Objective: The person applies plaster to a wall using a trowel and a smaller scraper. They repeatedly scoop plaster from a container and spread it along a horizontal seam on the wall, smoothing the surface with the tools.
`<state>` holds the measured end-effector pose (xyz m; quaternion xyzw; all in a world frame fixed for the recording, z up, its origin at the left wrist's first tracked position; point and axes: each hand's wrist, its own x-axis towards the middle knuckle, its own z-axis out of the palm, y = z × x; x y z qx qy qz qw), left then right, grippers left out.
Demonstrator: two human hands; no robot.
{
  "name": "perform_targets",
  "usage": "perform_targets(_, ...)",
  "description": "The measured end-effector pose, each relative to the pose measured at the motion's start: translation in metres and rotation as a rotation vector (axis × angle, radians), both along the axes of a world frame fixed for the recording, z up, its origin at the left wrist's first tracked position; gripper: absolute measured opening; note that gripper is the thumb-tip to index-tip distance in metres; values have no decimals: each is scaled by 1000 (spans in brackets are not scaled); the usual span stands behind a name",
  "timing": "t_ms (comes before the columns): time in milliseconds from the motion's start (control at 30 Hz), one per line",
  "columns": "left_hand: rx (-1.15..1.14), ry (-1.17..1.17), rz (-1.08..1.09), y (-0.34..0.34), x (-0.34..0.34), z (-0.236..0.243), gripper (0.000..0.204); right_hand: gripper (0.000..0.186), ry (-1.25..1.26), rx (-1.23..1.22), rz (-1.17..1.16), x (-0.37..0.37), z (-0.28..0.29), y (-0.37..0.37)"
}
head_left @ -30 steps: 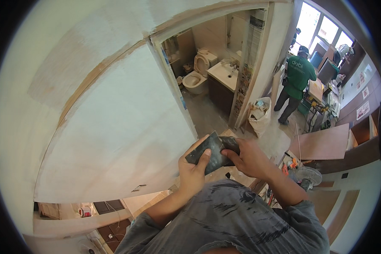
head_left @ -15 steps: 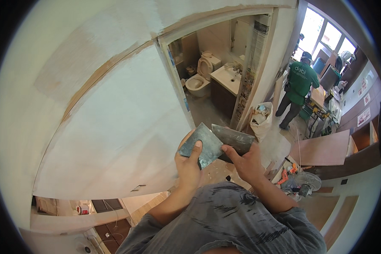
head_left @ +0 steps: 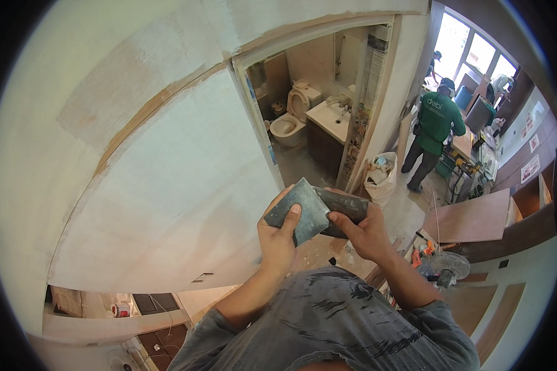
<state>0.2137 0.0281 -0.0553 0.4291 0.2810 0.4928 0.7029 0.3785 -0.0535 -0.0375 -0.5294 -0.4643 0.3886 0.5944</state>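
My left hand (head_left: 278, 238) grips a flat grey metal putty blade (head_left: 298, 211), thumb pressed on its face. My right hand (head_left: 362, 232) holds a second, darker putty blade (head_left: 346, 207) whose edge lies against the first one. Both hands sit close together in front of my chest, just right of a big white plastered wall panel (head_left: 167, 185) with a brown unpainted seam running across its upper part.
Behind the hands a doorway opens on a bathroom with a toilet (head_left: 291, 120) and a sink cabinet (head_left: 328, 127). A white sack of rubbish (head_left: 380, 176) stands by the door frame. A person in a green shirt (head_left: 436, 133) works at a bench to the right, near plywood sheets (head_left: 470, 216).
The two blades have come apart from a stacked pair; the left one now tilts up with its face showing. Both hands have risen slightly.
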Motion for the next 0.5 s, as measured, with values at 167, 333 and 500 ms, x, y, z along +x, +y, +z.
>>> perform_targets(167, 22, 45, -19, 0, -3, -2, 37, 34, -162, -83, 58, 10, 8, -3)
perform_targets(333, 106, 199, -182, 8, -12, 6, 35, 29, -80, -285, 155, 19, -7, -7)
perform_targets(500, 264, 426, -26, 23, -21, 14, 33, 29, -161, -257, 122, 20, -6, -8)
